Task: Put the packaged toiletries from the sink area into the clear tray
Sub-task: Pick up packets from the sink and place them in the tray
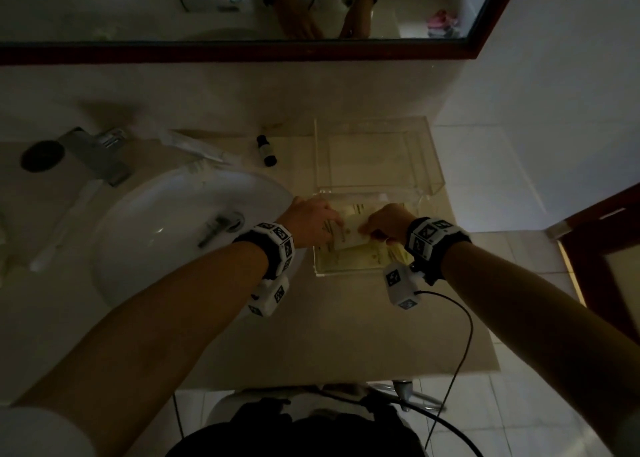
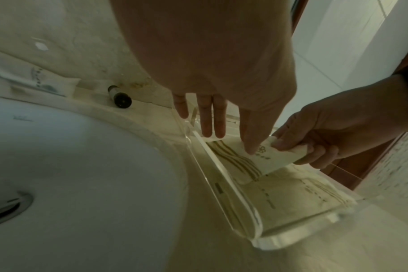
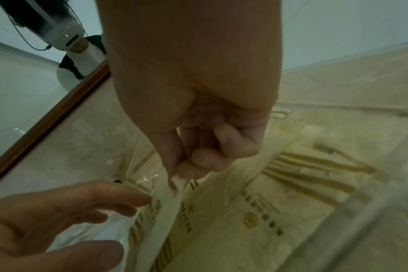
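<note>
Head view: cream packet [image 1: 349,233] held tilted over near compartment of clear tray [image 1: 377,272], between both hands.
Pinched at its right end by thumb and curled fingers of right hand [image 1: 388,224]; touched on its printed face by one straight fingertip of left hand [image 1: 311,222], other fingers spread loose. More flat packets [image 2: 298,195] lying on tray floor beneath. Far compartment [image 1: 372,158] beyond. Small dark bottle [image 1: 266,150] lying on counter [image 1: 346,335] just left of tray; another long packet [image 1: 194,146] behind white sink [image 1: 166,235]. Mirror frame [image 1: 242,53] above.
</note>
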